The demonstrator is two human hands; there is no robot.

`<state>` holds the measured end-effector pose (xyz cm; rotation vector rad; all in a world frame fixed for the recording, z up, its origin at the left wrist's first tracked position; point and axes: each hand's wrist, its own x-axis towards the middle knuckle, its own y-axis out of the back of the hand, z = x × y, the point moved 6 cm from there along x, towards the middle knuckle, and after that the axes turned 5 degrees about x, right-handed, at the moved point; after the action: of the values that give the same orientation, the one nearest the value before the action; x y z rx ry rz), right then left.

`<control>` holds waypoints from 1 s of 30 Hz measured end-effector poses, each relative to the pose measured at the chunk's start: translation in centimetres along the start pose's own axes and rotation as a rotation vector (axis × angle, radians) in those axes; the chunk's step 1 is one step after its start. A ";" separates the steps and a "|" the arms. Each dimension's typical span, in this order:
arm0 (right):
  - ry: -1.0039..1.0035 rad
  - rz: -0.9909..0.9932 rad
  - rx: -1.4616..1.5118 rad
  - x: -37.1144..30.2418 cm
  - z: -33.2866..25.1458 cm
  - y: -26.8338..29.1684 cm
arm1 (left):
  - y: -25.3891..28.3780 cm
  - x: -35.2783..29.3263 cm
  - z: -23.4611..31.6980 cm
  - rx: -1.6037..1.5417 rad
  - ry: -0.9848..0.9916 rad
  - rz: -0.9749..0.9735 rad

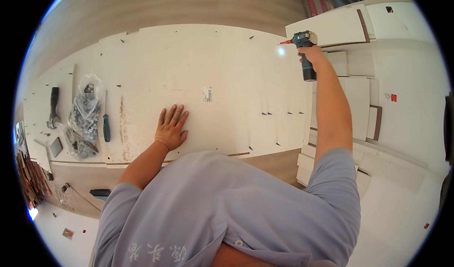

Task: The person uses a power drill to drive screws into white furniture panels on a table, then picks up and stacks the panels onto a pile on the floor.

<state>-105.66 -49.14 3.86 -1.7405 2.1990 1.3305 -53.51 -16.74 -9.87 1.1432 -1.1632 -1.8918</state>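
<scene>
My right hand [312,54] is wrapped round the grip of a cordless drill [308,71], dark with teal parts. Its red-tipped bit points left at the far right corner of a large white panel [189,68], and its lamp throws a bright spot there. Whether the tip touches the panel or a fastener, I cannot tell. My left hand [171,131] lies flat on the panel near its front edge, fingers spread, holding nothing. A small printed label [207,94] is stuck on the panel beyond it. Several dowel-like screws [269,113] stand up from the panel's right part.
On the panel's left lie a screwdriver [106,127], a clear plastic bag of hardware [86,108], a hammer [54,106] and a small grey plate [56,147]. More white boards [350,101] are stacked to the right. A cable [71,198] lies at the lower left.
</scene>
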 end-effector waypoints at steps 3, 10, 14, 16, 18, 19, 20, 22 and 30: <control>-0.019 -0.075 -0.078 0.1 -2.4 -0.1 | -0.1 0.0 -0.1 -0.012 -0.005 0.004; 0.002 -0.110 -0.148 0.8 -3.2 -0.6 | -0.3 0.0 -0.3 -0.057 -0.022 0.033; -0.050 -0.108 -0.091 1.5 -2.6 -0.9 | -0.3 0.1 -0.3 -0.065 -0.032 0.030; -0.047 -0.099 -0.080 1.4 -2.3 -0.9 | -0.4 0.2 -0.4 -0.063 -0.022 0.001; -0.063 -0.094 -0.034 1.1 -1.8 -0.9 | -0.3 0.3 -0.3 -0.052 -0.030 0.021; -0.052 -0.089 -0.024 0.9 -1.6 -0.9 | -0.5 0.3 -0.4 -0.037 -0.024 0.003; -0.043 -0.083 -0.013 0.8 -1.4 -0.9 | -0.4 0.2 -0.3 -0.043 -0.034 0.033; -0.040 -0.063 0.015 0.5 -0.8 -0.9 | -0.6 0.2 -0.3 -0.042 -0.026 0.021; -0.021 -0.091 -0.095 0.2 -1.2 -1.4 | -0.5 0.1 0.0 -0.025 -0.028 0.043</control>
<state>-104.03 -50.07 3.65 -1.8245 2.0511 1.4480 -53.53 -16.59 -10.37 1.0728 -1.1666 -1.8899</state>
